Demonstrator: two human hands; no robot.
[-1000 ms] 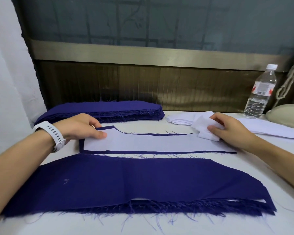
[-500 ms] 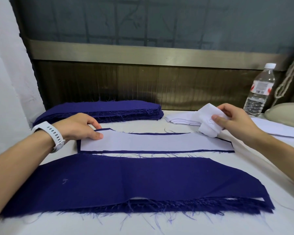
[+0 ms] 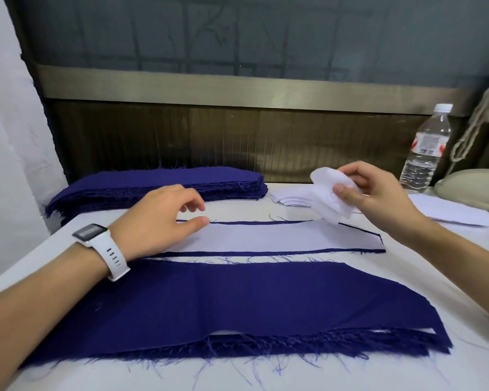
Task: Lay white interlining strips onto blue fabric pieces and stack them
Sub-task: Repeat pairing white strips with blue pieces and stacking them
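Pinching a folded white interlining strip (image 3: pixel 329 198) between thumb and fingers, the right hand (image 3: pixel 378 201) is holding it above the right end of the blue fabric piece (image 3: pixel 266 253), while the left hand (image 3: pixel 158 218) is hovering relaxed over its left end, gripping nothing.

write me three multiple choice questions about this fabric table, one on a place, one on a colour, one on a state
1. Where on the table does the water bottle stand? A far right, by the wall. B near left corner. C dead centre.
2. What colour is the watch strap? A black. B white. C blue.
3. What is the right hand doing? A lying flat on the table. B gripping the bottle. C pinching a white interlining strip up off the table.
Answers: 1 A, the bottle stands at the far right edge. 2 B, the wrist band is white. 3 C, thumb and fingers pinch the curled strip in the air.
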